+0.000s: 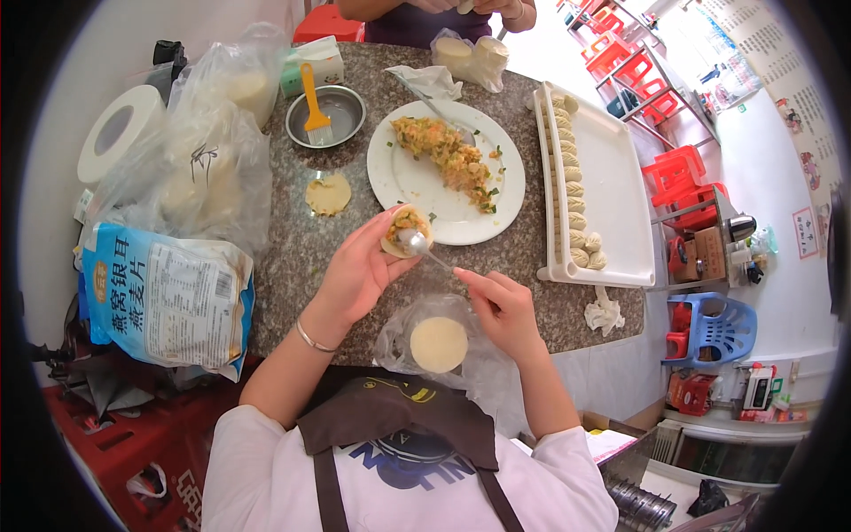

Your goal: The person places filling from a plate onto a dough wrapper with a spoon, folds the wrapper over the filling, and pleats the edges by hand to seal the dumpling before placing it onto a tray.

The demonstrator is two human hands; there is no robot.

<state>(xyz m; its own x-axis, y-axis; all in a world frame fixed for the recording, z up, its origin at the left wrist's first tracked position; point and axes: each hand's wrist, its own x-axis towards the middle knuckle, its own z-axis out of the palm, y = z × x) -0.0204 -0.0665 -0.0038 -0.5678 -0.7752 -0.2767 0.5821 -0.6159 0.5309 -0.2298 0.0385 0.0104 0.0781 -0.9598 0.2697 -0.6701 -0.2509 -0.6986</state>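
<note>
My left hand holds a round dough wrapper with orange and green filling on it. The thumb and fingers of my right hand pinch the handle of a metal spoon, whose bowl rests on that filling. Just beyond, a white oval plate bears a long mound of filling and a second metal spoon. Close to my body, a stack of round wrappers lies in a clear plastic bag. A single wrapper with bits of filling lies left of the plate.
A white tray at right holds a row of pleated dumplings. A steel bowl with a yellow brush stands at the back left. Plastic bags and a blue package line the left. Across the table, another person's hands hold dough.
</note>
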